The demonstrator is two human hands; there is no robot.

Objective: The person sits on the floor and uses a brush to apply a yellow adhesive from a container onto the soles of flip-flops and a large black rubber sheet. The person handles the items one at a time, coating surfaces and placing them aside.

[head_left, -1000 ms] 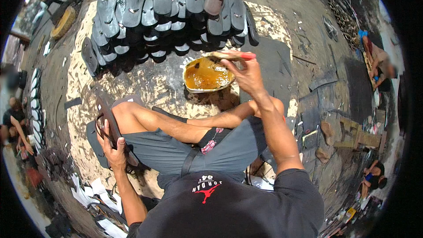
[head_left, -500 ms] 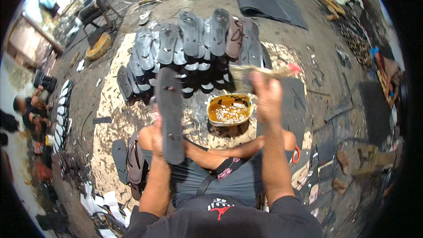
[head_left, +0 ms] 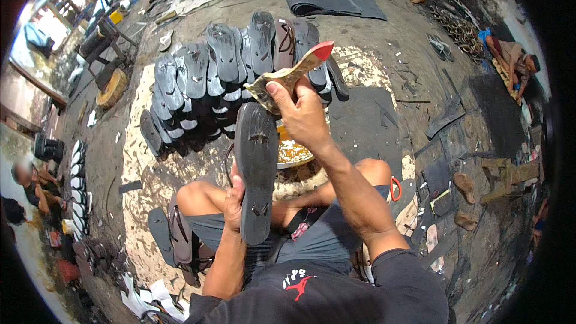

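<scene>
My left hand (head_left: 234, 201) grips a dark sandal (head_left: 257, 174) by its left edge. Its underside is turned up to me, and its long axis points away from my body, above my crossed legs. My thumb presses along that edge; the rest of those fingers are hidden behind the sandal, so I can't tell how they lie. A strap loop (head_left: 228, 155) sticks out just past my thumb.

My right hand (head_left: 303, 114) has its thumb and fingers pinching the handle of a brush (head_left: 295, 76), its red tip aimed up and right. The bristles are right at the sandal's far end; I can't tell whether they touch it.

Beyond the sandal, partly covered by it and my right hand, sits a pale-rimmed container (head_left: 294, 164) of amber liquid. Farther off, sandals stand in a dense stack (head_left: 223, 54) on a pale, dark-flecked mat (head_left: 135, 162). More sandals (head_left: 180, 234) lie beside my left knee.
</scene>
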